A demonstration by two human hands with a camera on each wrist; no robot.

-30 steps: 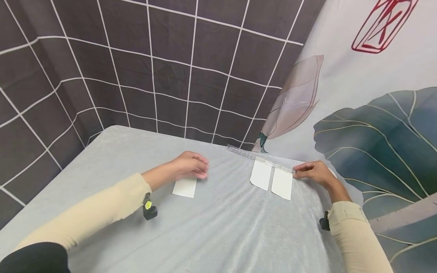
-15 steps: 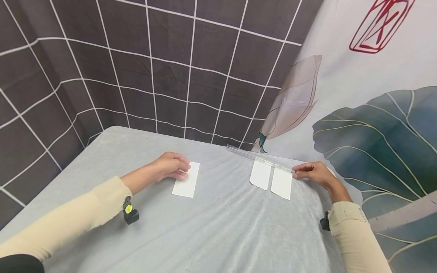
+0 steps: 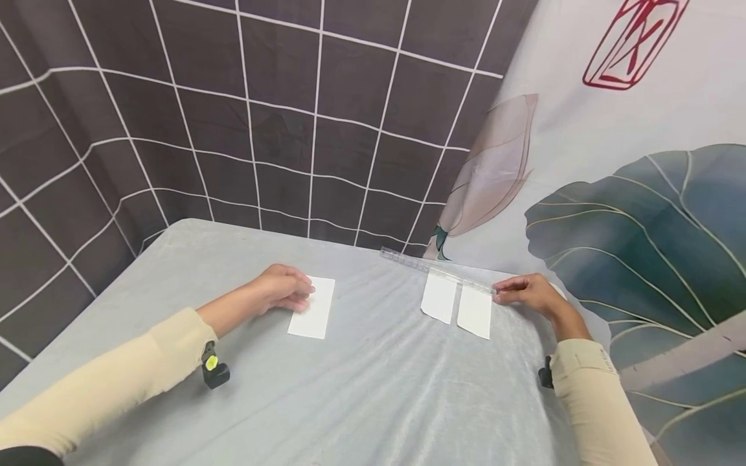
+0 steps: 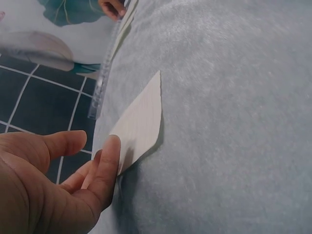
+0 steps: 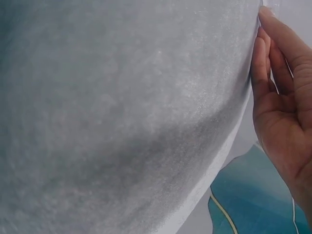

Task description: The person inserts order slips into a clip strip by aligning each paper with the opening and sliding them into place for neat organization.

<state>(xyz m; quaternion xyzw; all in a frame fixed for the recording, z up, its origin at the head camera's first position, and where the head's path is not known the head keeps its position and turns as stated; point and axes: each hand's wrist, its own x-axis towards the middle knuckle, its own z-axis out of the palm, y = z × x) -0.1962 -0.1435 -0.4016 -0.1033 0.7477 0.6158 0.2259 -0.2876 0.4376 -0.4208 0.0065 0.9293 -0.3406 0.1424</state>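
Note:
My left hand [image 3: 283, 289] hovers over the left edge of a white paper slip [image 3: 316, 310] lying on the grey cloth. In the left wrist view the thumb stands apart from the fingers, whose tips overlap the near end of the faintly lined slip [image 4: 141, 122]. At the right, my right hand [image 3: 529, 294] pinches the end of a clear plastic ruler [image 3: 408, 260]. Only a bit of the ruler shows by the thumb in the right wrist view. Two more slips, a left one [image 3: 438, 299] and a right one [image 3: 474, 314], lie side by side with their tops along the ruler.
Grey velvety cloth [image 3: 373, 401] covers the table and wrinkles toward the front. Behind the table hangs a dark curtain with a white grid [image 3: 280, 129]. A white cloth with a leaf print [image 3: 641, 233] hangs at the right, close behind the right hand.
My left hand has drawn back leftward, uncovering most of the single slip. The right hand stays at the ruler's end. The head view has shifted slightly.

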